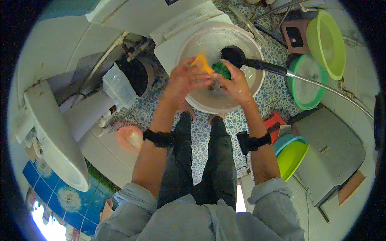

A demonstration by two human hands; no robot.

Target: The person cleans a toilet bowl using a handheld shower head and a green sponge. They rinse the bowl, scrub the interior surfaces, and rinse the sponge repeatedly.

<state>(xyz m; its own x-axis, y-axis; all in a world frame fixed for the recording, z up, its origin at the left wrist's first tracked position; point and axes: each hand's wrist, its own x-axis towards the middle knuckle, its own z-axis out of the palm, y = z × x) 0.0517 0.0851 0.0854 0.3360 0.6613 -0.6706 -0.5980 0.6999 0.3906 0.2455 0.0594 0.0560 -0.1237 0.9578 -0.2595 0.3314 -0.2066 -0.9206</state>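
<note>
Over a large pale round basin [196, 107] of water, my left hand [191, 76] holds an orange item [202, 64], whose exact kind cannot be told. My right hand [233, 79] grips a green scouring pad or scrubber [221, 70] close beside it, and the fingers of both hands nearly meet. Partly inside the basin lies a black shower head [233, 56], its handle resting across the right rim and joined to a metal hose [328, 88]. A small dark thing shows below my fingers, too blurred to name.
Green tubs [322, 98] and a yellow-green basin [340, 48] stand at the right, near a grey cabinet [328, 147]. A washbasin [57, 135] juts out at the left. A plastic packet [119, 86] and a pink bowl [123, 140] are nearer. The floor is pebble-patterned [200, 150].
</note>
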